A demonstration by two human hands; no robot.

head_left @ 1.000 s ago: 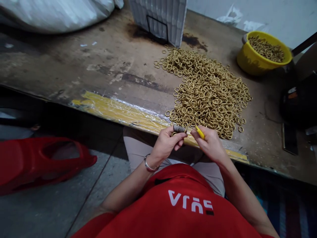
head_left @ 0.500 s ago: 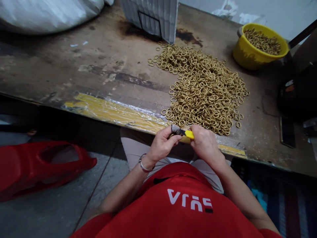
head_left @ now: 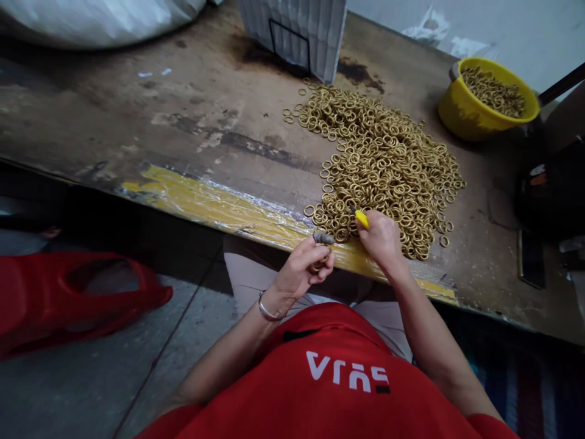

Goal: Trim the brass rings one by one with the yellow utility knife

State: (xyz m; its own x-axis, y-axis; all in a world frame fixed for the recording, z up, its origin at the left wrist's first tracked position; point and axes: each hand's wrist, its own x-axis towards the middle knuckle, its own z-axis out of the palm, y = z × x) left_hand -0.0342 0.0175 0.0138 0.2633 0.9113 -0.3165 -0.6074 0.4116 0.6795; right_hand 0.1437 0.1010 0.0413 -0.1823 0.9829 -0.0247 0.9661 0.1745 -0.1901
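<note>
My left hand [head_left: 307, 263] is closed around a small grey cylindrical piece [head_left: 322, 238] with brass rings bunched under its fingers, at the near edge of the workbench. My right hand [head_left: 382, 239] grips a yellow-handled tool [head_left: 361, 218] whose tip points into the big heap of brass rings [head_left: 384, 164] on the bench. The two hands are a little apart, the right one farther forward over the heap's near edge.
A yellow tub [head_left: 484, 100] of rings stands at the back right. A white ribbed box [head_left: 301, 30] sits behind the heap, a white sack [head_left: 91, 18] at the back left. Yellow tape [head_left: 214, 204] lines the bench edge [head_left: 137, 177]. A red plastic object [head_left: 77, 292] lies on the floor at left.
My right hand has pulled the yellow tool away from the grey piece and reached forward into the ring heap. My left hand has stayed near the bench edge.
</note>
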